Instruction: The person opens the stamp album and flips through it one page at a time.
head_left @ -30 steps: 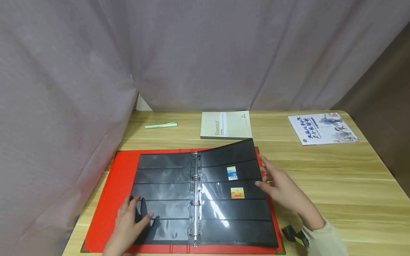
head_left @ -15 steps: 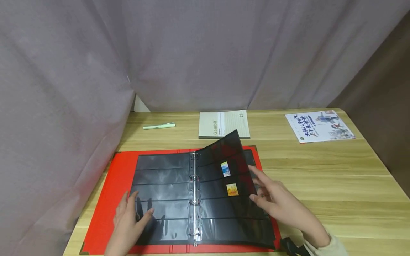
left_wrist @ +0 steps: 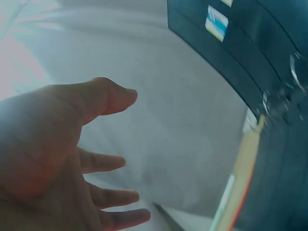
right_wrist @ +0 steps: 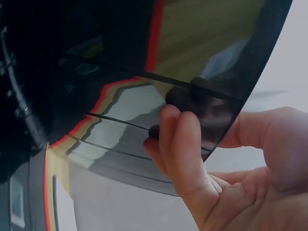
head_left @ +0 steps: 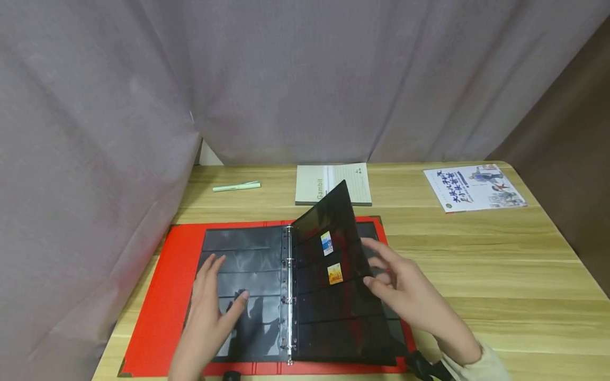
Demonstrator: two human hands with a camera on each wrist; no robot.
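Note:
A red stamp album [head_left: 150,317] lies spread on the table, its black pocket pages held by metal rings [head_left: 289,275]. My right hand [head_left: 407,288] pinches the outer edge of a black page [head_left: 333,307] that stands tilted up from the right side. In the right wrist view, that hand's fingers [right_wrist: 185,144] lie against the glossy page, thumb on its other side. Two stamps, one blue and white [head_left: 326,243], one orange and yellow [head_left: 335,273], show in the page's pockets. My left hand [head_left: 207,317], fingers spread, is over the left page [head_left: 245,241], holding nothing.
Behind the album lies a Gambit notebook [head_left: 355,185], overlapped in the head view by the lifted page's corner. A pale green pen [head_left: 236,186] is at back left, a picture-covered booklet [head_left: 476,188] at back right. Grey curtain [head_left: 286,79] hangs along the back and left.
The right hand has lifted the page's outer edge and swung it leftward, uncovering another black page beneath. The left hand has shifted from the left page's outer edge inward over that page.

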